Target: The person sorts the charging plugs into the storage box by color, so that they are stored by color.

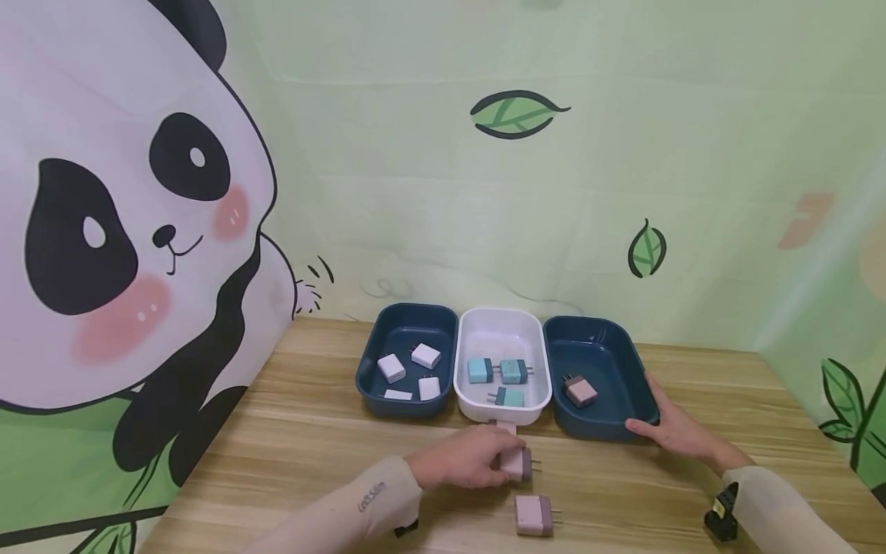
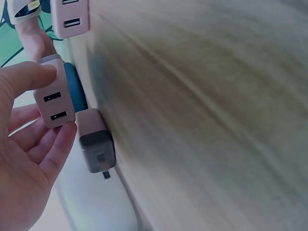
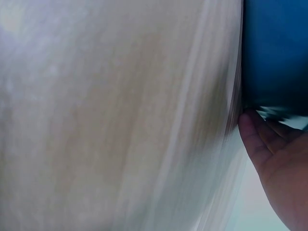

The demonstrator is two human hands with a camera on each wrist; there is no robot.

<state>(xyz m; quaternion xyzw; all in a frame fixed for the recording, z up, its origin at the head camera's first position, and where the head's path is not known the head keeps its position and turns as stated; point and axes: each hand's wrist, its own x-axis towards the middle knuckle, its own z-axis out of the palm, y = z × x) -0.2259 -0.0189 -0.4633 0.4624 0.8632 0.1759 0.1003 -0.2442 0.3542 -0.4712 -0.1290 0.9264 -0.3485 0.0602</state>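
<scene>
My left hand [image 1: 462,459] pinches a pink USB charger [image 1: 513,465] between thumb and fingers, just in front of the white bin [image 1: 462,388]. Its two USB ports show in the left wrist view. Another pink charger [image 2: 95,139] with a dark prong end lies beyond it, by the white bin. Nearer the front, a third pink charger [image 1: 532,515] lies on the table. My right hand [image 1: 681,429] grips the front right corner of the right dark blue bin [image 1: 640,381], thumb in front and fingers along the side. One pink charger [image 1: 580,391] lies inside that bin.
The left dark blue bin [image 1: 367,385] holds several white chargers [image 1: 425,355]. In the white bin lie three teal chargers [image 1: 479,370]. All three bins stand side by side on the wooden table [image 1: 304,431], close to a printed backdrop [image 1: 415,192].
</scene>
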